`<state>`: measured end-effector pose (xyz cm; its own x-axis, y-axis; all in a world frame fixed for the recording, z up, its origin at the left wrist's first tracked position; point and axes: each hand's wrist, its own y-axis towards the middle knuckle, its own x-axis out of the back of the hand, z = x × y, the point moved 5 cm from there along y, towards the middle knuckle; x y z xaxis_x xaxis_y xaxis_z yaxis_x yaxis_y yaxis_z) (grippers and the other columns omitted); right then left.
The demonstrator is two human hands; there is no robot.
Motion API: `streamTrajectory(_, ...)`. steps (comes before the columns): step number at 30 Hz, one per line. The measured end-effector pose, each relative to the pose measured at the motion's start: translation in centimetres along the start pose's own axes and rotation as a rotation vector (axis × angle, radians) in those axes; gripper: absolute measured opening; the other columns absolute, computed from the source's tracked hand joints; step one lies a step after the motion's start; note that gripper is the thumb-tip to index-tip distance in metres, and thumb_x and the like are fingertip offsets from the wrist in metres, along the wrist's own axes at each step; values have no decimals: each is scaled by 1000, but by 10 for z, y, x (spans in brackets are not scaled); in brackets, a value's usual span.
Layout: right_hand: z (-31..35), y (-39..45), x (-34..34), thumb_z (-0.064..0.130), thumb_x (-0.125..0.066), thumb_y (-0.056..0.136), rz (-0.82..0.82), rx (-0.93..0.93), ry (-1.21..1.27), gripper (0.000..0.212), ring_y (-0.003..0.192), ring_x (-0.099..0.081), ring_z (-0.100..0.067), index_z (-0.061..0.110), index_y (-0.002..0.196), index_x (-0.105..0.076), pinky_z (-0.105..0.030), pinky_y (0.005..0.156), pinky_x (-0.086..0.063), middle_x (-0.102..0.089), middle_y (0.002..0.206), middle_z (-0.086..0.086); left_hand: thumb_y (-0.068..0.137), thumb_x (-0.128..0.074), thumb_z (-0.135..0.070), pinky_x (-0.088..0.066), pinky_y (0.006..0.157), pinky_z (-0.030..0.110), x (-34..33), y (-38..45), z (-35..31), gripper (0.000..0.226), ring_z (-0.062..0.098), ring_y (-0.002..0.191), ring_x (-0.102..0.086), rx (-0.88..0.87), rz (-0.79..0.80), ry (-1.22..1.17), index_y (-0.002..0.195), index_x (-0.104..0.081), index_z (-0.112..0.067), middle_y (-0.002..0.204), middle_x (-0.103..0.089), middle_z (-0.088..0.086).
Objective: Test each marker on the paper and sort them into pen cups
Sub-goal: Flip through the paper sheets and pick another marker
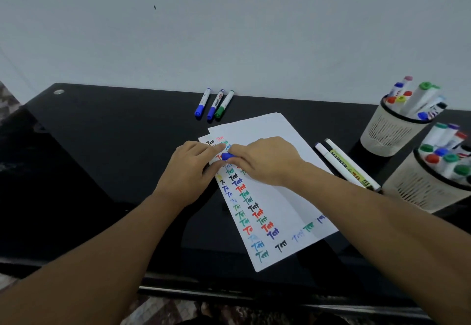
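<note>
Markers are what I'm sorting, and the paper (270,189) is my landmark; over its far left corner my right hand (265,161) curls round a blue marker (227,156) while my left hand (191,169) pinches its blue end; beyond the paper's far edge lie three markers (214,103); just right of it lie two more (344,164), and further right stand two pen cups (387,131) full of markers.
</note>
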<state>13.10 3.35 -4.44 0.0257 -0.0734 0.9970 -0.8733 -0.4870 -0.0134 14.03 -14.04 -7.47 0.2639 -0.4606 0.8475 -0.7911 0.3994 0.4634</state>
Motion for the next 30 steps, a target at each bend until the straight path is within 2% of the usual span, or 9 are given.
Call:
streamTrajectory(5,3,3,0,59,-28,108,-1,-17,46,44,65,-54,-10,29,133,-47,-32,60,-47,-61,83,6,102,-47,-40,-48,88,39,0,0,2,40,19,106,-57,-17,-13,0,128,-68,-17,113,-71,-2)
streamTrajectory(9,-7,-10,5,26,-38,109,-41,-103,376,38,69,-57,-17,30,144,-26,-37,62,-46,-57,88,3,103,-55,-34,-48,94,39,-1,2,6,34,19,113,-56,84,30,-21,129,-66,-15,117,-69,-1)
streamTrajectory(13,-25,-28,10,8,-38,105,-159,-234,700,31,95,-69,-19,28,116,-57,-36,82,-52,-65,114,1,99,-58,-41,-48,97,42,-3,3,13,39,17,116,-52,138,74,-50,128,-67,-18,121,-67,-2)
streamTrajectory(16,-31,-43,-3,7,-37,103,-199,-375,1104,43,104,-69,-12,32,109,-72,-32,93,-53,-68,118,9,99,-57,-48,-45,104,41,-5,1,9,56,16,125,-47,170,138,-107,149,-48,-28,137,-57,-4)
streamTrajectory(18,-28,-53,-11,-3,-37,98,-158,-376,1206,58,111,-66,-12,40,120,-69,-36,98,-54,-65,123,12,98,-51,-58,-38,113,42,-8,0,4,66,19,138,-39,132,237,-85,157,-27,-43,154,-42,-4)
streamTrajectory(20,-24,-63,-14,-11,-37,95,-130,-348,1168,67,107,-65,-12,44,125,-62,-34,91,-55,-63,124,13,95,-39,-72,-27,121,46,-13,0,2,67,23,149,-25,104,378,-17,155,-12,-58,167,-21,-1)
streamTrajectory(24,-24,-73,-22,-1,-52,98,-255,-355,1073,41,86,-59,-24,38,110,-57,-42,80,-52,-64,100,2,77,-7,-94,-10,126,47,-18,-1,-1,80,21,156,-7,69,544,88,151,-12,-63,170,-5,-5)
streamTrajectory(27,-20,-74,-22,35,-52,108,-356,-377,1164,10,85,-62,-11,37,114,-61,-38,87,-54,-64,92,12,80,-10,-93,-7,126,44,-17,-3,-3,82,18,155,-7,72,523,102,153,-20,-58,169,-11,-10)
streamTrajectory(30,-12,-73,-17,63,-47,99,-361,-421,1227,46,94,-63,-7,34,127,-68,-28,91,-49,-68,105,22,83,-22,-91,-7,124,42,-16,-1,-1,81,16,154,-11,89,477,95,154,-26,-53,167,-17,-13)
